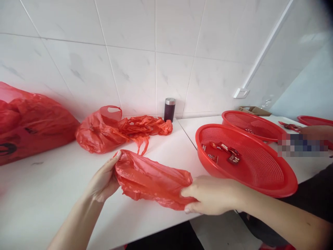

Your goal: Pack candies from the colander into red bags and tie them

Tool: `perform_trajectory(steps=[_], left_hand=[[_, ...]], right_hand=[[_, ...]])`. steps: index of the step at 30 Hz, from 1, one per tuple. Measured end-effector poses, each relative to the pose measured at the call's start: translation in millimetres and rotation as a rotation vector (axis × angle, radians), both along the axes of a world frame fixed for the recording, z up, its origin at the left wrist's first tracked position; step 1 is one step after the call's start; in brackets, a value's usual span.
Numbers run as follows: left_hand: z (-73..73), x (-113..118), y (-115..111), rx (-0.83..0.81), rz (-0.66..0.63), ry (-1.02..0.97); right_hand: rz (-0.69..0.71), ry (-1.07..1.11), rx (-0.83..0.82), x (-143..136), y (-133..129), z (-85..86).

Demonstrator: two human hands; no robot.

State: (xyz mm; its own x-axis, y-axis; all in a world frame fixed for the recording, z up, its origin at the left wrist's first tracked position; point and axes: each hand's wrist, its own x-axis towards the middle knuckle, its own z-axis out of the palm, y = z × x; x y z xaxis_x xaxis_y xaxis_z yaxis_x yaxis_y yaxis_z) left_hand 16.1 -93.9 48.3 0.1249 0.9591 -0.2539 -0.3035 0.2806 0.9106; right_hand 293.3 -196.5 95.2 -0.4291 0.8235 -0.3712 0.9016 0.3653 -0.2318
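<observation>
A thin red plastic bag is stretched between my two hands above the white table. My left hand grips its left end, thumb on top. At the other end, the fingers of my right hand pinch the bag's edge. Just beyond my right hand stands a red perforated basket with several small wrapped snack packets at its bottom. Behind the held bag lie a filled-looking red bag with a loop handle and a heap of crumpled red bags.
A large full red bag sits at the left. Against the tiled wall stands a dark tumbler. A second red basket, a cardboard box and another person's hand are at the right.
</observation>
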Motion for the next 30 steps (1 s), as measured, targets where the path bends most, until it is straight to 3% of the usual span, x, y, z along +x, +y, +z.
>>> perform_trajectory(steps=[3,5,8,11,14,16,19,22,24,26,30], left_hand=[[-6.8,9,-7,-0.109,-0.041,-0.188],[-8.4,17,-16,-0.102,-0.092,-0.197],[-7.9,20,-23,-0.082,-0.204,-0.156],[-7.9,0,-17,-0.048,-0.214,-0.049],[-10.8,-27,-6,0.073,-0.035,0.265],[-11.6,-32,-7,0.287,0.076,0.618],[-8.9,-12,-26,0.792,0.174,1.093],[-11.1,21,-46,1.144,0.132,1.324],[-20.0,35,-48,1.164,0.005,1.457],[-33.0,37,-41,1.078,-0.124,1.597],[-50.9,22,-19,0.927,-0.233,1.799]], right_hand=[[0.03,0.279,0.192,-17,9,4.2],[0.097,0.34,0.299,-32,19,-5.2],[0.244,0.174,0.322,-47,35,-31.5],[0.219,-0.106,0.202,-44,45,-50.1],[0.13,-0.197,0.019,-34,49,-49.8],[0.131,-0.209,-0.013,-31,50,-44.3],[0.163,-0.253,0.103,-36,49,-39.4],[0.209,-0.316,0.338,-48,45,-41.5],[0.244,-0.308,0.443,-53,42,-45.3],[0.264,-0.271,0.434,-54,40,-49.1],[0.221,-0.28,0.117,-39,36,-50.5]])
